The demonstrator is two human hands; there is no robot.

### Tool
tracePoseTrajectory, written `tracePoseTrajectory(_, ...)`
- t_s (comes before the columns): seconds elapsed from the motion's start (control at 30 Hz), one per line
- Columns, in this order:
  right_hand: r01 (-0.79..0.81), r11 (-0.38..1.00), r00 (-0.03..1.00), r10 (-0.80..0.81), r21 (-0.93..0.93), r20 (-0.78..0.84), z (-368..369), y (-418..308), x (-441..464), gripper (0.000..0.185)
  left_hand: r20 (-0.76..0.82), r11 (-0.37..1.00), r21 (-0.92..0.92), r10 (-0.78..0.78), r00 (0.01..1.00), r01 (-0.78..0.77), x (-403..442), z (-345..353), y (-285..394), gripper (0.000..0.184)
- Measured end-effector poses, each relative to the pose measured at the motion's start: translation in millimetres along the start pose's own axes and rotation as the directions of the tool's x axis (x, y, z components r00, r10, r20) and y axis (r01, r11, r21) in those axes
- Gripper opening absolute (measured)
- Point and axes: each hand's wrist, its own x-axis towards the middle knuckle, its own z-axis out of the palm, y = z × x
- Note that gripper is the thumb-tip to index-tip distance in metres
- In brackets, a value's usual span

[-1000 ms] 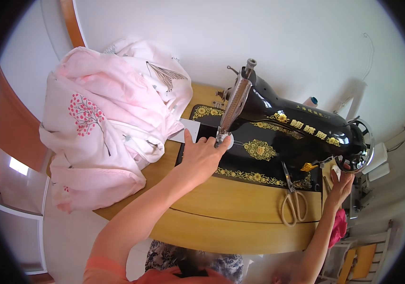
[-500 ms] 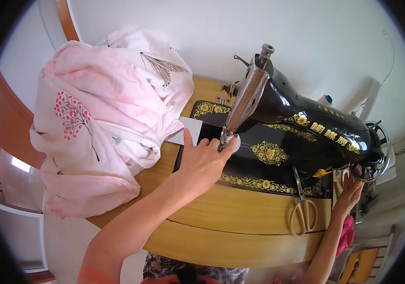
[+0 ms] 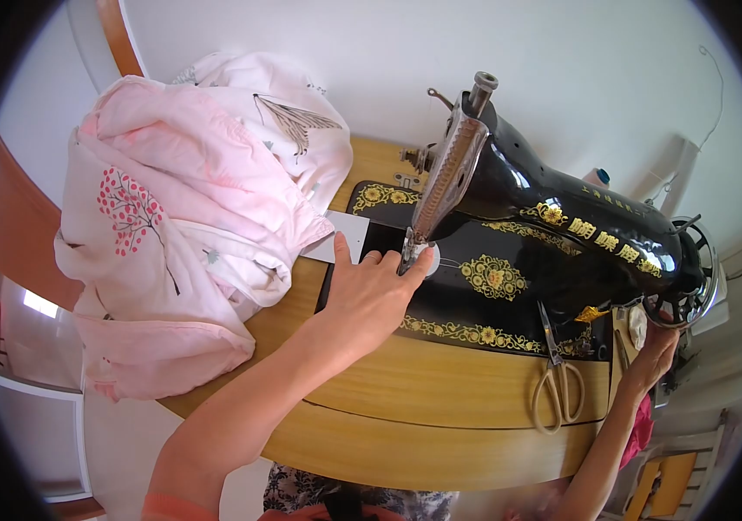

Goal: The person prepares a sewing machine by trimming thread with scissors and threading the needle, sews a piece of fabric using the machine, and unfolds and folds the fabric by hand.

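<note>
A black sewing machine with gold floral decoration stands on the wooden table. My left hand is at its needle end, beside the presser foot. One outer finger sticks up while the others bend in, with the tips near the needle; whatever they pinch is too small or hidden to name. My right hand grips the lower rim of the handwheel, its fingers partly hidden behind it. White and pink printed fabric lies heaped left of the machine bed.
Scissors with beige handles lie at the bed's front edge, blades on the bed. A thread spool stands behind the machine arm. The wooden table has a rounded front edge. A white wall rises behind.
My right hand has shifted slightly right and up against the handwheel, its fingers now more around the rim. My left hand stays nearly still. The whole view has shifted slightly.
</note>
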Motion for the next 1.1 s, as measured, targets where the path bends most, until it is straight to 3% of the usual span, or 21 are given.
tracePoseTrajectory(0.2,-0.021,1.0,0.993,0.019,-0.016,-0.12,9,-15,1,0.046,-0.006,1.0,0.0,0.013,1.0,-0.013,0,1,-1,0.064)
tracePoseTrajectory(1.1,-0.023,0.999,0.999,0.022,-0.025,-0.038,9,0,0,0.038,0.0,1.0,-0.018,-0.022,1.0,0.022,-1,4,-2,0.057)
